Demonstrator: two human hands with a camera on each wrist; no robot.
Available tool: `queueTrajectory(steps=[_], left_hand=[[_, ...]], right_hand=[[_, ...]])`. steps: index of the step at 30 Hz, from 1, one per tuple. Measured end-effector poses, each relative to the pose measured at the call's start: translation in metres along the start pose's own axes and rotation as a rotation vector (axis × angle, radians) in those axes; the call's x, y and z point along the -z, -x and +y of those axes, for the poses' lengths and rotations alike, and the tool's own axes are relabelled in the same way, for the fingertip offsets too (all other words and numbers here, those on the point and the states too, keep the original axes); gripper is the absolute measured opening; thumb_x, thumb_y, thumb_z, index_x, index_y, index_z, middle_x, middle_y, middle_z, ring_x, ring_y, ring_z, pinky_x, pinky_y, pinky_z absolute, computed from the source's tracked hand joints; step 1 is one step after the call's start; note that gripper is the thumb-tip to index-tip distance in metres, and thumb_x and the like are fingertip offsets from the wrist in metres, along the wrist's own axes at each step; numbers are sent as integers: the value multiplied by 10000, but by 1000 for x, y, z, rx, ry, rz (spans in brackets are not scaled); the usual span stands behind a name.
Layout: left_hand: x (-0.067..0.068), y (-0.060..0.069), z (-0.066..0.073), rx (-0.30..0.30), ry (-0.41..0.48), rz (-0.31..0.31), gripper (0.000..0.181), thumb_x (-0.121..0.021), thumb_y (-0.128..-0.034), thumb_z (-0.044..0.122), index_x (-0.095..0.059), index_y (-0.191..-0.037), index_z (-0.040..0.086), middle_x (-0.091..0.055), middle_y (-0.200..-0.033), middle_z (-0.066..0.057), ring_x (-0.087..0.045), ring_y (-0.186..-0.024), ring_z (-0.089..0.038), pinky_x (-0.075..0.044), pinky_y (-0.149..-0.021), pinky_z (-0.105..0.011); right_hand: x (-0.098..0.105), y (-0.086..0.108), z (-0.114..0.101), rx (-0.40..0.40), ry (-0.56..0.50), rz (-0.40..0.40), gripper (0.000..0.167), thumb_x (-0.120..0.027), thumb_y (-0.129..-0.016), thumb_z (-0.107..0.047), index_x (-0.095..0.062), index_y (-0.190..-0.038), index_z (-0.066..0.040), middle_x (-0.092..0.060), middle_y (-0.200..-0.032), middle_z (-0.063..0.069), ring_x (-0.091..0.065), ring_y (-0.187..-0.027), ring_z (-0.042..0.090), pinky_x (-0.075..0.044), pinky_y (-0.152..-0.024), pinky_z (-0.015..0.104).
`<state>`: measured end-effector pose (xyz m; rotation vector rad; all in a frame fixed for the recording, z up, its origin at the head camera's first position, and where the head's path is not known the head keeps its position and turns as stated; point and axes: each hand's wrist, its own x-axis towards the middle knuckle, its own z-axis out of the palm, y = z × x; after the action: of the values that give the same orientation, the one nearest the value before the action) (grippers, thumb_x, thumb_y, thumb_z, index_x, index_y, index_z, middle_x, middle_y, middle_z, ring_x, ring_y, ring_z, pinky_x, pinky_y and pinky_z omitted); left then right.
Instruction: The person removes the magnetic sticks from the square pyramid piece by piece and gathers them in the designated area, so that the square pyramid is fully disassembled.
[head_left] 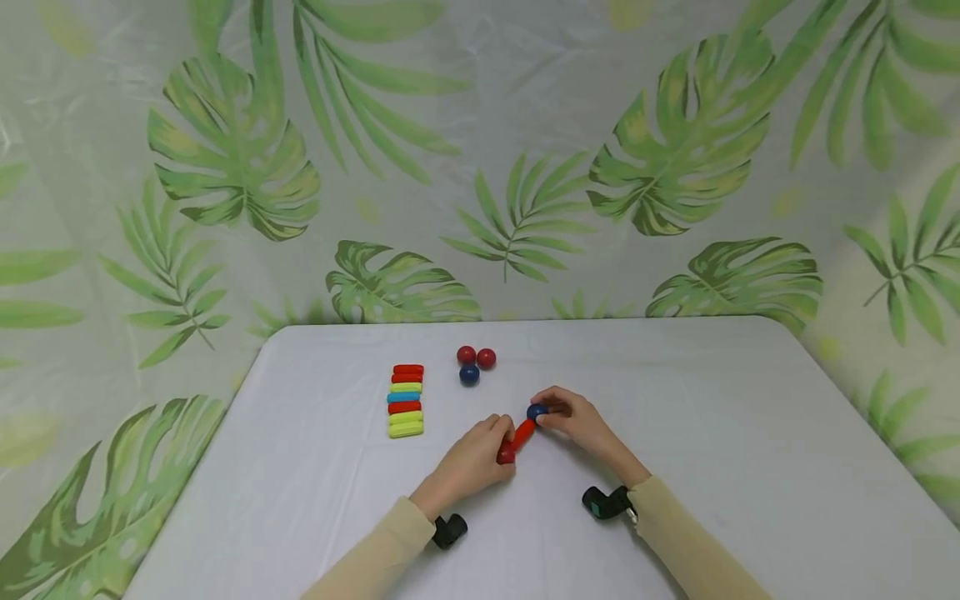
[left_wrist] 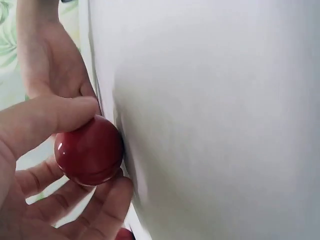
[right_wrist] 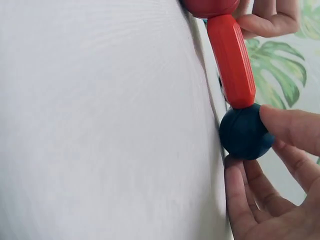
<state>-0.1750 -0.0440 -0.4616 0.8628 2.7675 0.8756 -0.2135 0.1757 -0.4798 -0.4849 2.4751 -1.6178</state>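
My left hand (head_left: 480, 454) pinches a red ball (left_wrist: 90, 151) between thumb and fingers, low over the white table. A red rod (right_wrist: 232, 61) runs from that ball to a blue ball (right_wrist: 246, 132), touching both at its ends. Thumb and fingers of my right hand (head_left: 576, 419) pinch the blue ball. In the head view the joined piece slants up to the right between the two hands. The rod is hidden behind the red ball in the left wrist view.
Left of the hands lies a column of several red, yellow and blue rods (head_left: 405, 398). Farther back on the white table (head_left: 712, 417) sit two red balls (head_left: 486, 359) and a blue ball (head_left: 469, 375), close together. A leaf-patterned cloth (head_left: 525, 125) hangs behind.
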Motion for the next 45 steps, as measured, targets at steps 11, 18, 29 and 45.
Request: queueTrajectory(steps=[11,18,29,45], left_hand=[[20,-20,-23,-4,163,9,239,-686,-846,1,-638,-1063,92,-564,-1041,-12,-520,-961,-180,-481,-836,-277],[25,-51,-37,55,212,317,294,-728,-835,33,-634,-1113,44,-629,-1066,-79,-555,-965,-232,-475,-874,-352],[19,-72,-43,173,-16,338,292,-750,-823,63,-668,-1102,28,-629,-1098,-135,-547,-1024,-270,-475,-915,-373],[8,-29,-14,-75,69,-152,327,-730,-847,117,-555,-1122,144,-568,-975,25,-528,-881,-117,-465,-787,-218]], right_hand=[[8,5,3,-47,-2,-74,294,-689,-871,-107,-617,-1148,-42,-624,-1107,101,-569,-1015,264,-445,-884,400],[8,3,8,-47,3,-77,296,-683,-883,-148,-622,-1157,-57,-620,-1112,91,-565,-1017,253,-446,-882,391],[8,5,5,-42,-16,-76,293,-673,-894,-147,-620,-1164,-48,-621,-1113,101,-557,-1008,249,-438,-883,381],[8,6,3,-27,-39,-97,313,-658,-906,-145,-600,-1192,-31,-619,-1111,115,-562,-1019,259,-432,-895,388]])
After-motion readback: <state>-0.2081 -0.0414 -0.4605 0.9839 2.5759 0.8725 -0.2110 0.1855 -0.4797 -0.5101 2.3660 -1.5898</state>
